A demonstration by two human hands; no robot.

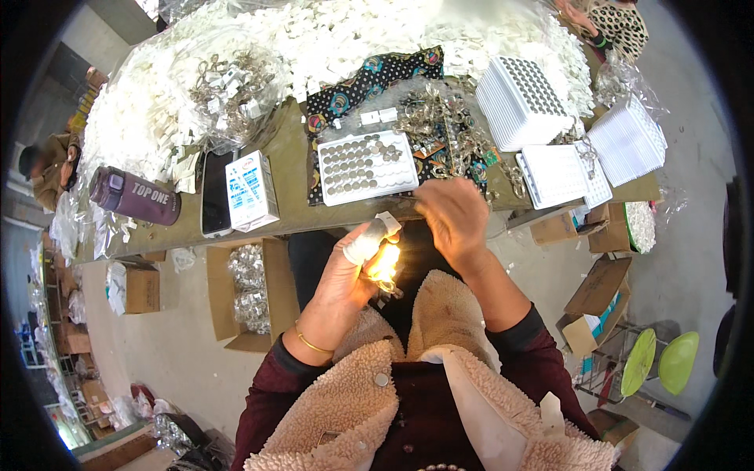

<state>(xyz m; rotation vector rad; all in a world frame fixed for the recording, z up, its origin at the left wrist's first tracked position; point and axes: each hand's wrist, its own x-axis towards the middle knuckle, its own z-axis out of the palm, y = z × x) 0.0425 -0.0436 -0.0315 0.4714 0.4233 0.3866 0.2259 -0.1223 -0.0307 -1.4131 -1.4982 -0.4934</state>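
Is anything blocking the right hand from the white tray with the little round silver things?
Nothing visible. The right hand is by the white tray, at its near right corner. The left hand is lower in the picture, not between them.

Left hand [339,271]: holds lit wire-light bundle [383,267] and small white case [387,222]. Right hand [455,220]: blurred, just beside white tray [393,186] bearing silver button cells [345,166].

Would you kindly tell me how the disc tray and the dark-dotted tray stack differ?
The disc tray is a single tray; the stack is many trays piled up. The disc tray sits low, while the stack stands taller. The disc tray's lower right part is bare of discs; the stack's top is dotted throughout. Both are white.
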